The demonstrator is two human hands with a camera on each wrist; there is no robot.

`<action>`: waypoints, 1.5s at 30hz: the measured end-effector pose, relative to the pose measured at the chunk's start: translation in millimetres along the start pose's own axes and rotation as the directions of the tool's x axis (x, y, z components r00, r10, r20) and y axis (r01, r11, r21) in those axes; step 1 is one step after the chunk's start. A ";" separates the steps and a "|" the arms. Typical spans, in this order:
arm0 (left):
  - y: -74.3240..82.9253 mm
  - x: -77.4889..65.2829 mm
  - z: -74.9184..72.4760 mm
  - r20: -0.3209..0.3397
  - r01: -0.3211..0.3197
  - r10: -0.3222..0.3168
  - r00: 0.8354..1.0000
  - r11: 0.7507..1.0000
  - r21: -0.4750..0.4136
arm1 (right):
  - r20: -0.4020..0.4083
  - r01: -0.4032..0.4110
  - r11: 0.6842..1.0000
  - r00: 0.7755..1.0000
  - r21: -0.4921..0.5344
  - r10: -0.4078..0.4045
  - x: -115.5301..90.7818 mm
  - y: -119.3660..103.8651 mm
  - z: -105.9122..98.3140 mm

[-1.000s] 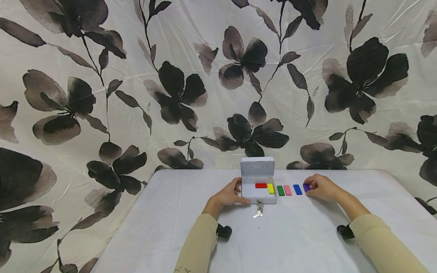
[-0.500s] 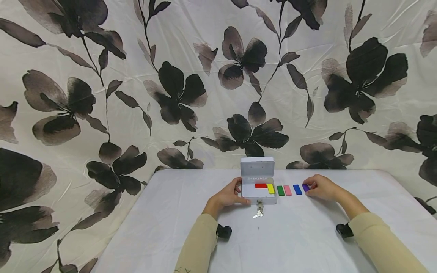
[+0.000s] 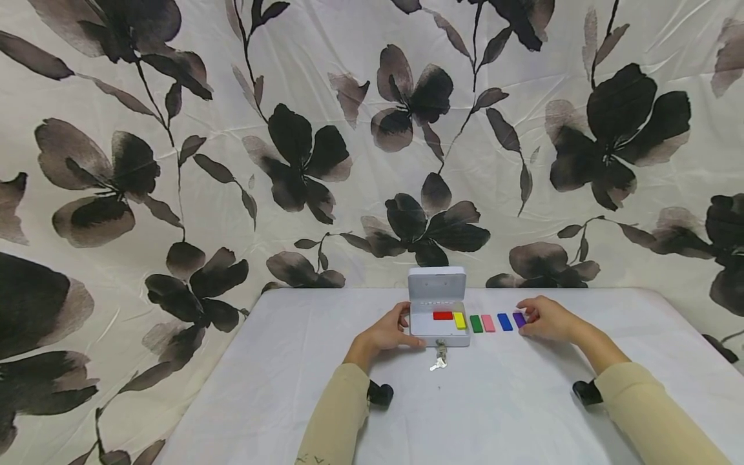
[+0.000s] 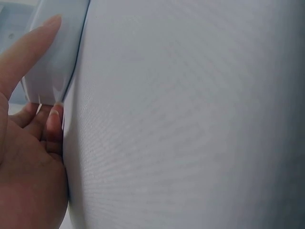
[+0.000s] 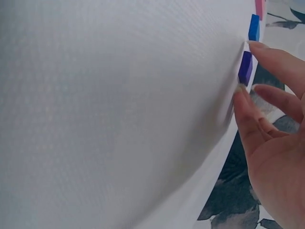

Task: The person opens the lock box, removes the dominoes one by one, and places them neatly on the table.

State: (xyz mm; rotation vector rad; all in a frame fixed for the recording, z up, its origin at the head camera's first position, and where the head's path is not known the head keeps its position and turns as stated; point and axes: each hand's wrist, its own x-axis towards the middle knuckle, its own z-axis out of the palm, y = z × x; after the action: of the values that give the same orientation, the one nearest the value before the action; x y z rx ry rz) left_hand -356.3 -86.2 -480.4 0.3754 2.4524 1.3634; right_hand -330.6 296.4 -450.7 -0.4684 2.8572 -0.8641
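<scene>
A small white cash box (image 3: 453,342) stands with its lid (image 3: 437,285) raised and keys (image 3: 440,363) hanging from its front lock. My left hand (image 3: 380,332) grips its left side, thumb along the front wall, fingers at the side. Inside lie a red block (image 3: 443,316) and a yellow block (image 3: 460,321). My right hand (image 3: 549,320) is around a purple block (image 3: 519,320), index finger and thumb apart at its two ends. In the right wrist view, the purple block (image 5: 245,67) shows between those fingertips, beside a blue block (image 5: 254,27).
Right of the box, a green block (image 3: 476,323), a pink block (image 3: 488,323) and the blue block form a row with the purple one. All lie on a white-covered table (image 3: 465,413). A flower-patterned cloth (image 3: 349,168) hangs behind the table.
The purple block has turned slightly and shifted left to stand in line with the row, and more of it shows beside my right fingers. My left hand keeps its place on the box.
</scene>
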 end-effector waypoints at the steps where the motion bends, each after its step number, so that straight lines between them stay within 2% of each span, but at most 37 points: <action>1: 0.1 -0.1 -0.3 0.002 -0.003 0.003 1.000 1.000 -0.001 | -0.002 -0.008 1.000 1.000 -0.001 0.008 -1.0 -1.0 -0.8; 5: 0.0 0.6 -0.7 0.006 -0.010 0.010 1.000 1.000 -0.007 | -0.001 -0.020 1.000 1.000 -0.013 0.019 -5.9 -3.6 -4.2; 12: 0.1 1.0 -0.4 0.008 -0.009 0.010 1.000 1.000 -0.028 | -0.018 0.025 1.000 1.000 -0.017 -0.025 -14.4 -2.1 -6.2; 18: 0.6 0.5 -0.3 0.010 -0.002 0.003 1.000 1.000 -0.011 | -0.035 0.039 0.999 0.999 -0.027 -0.040 -19.2 -7.0 -7.3; 32: -2.7 2.6 -0.7 0.016 -0.022 0.022 1.000 1.000 -0.016 | -0.079 0.106 0.994 0.991 -0.015 -0.106 -21.6 -51.2 4.0; 37: -1.7 2.0 -0.6 0.014 -0.014 0.014 1.000 1.000 -0.009 | -0.085 0.136 0.991 0.987 -0.004 -0.136 -16.5 -66.3 11.2; 45: -2.3 1.6 -1.6 0.017 -0.024 0.024 1.000 1.000 -0.010 | -0.074 0.142 0.990 0.987 0.018 -0.140 -4.7 -83.0 26.1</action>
State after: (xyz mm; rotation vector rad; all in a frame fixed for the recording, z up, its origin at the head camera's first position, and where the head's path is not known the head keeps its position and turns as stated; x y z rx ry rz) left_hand -358.5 -88.0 -481.8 0.4132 2.4340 1.3762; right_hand -299.5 218.9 -425.9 -0.6561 2.9044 -0.9551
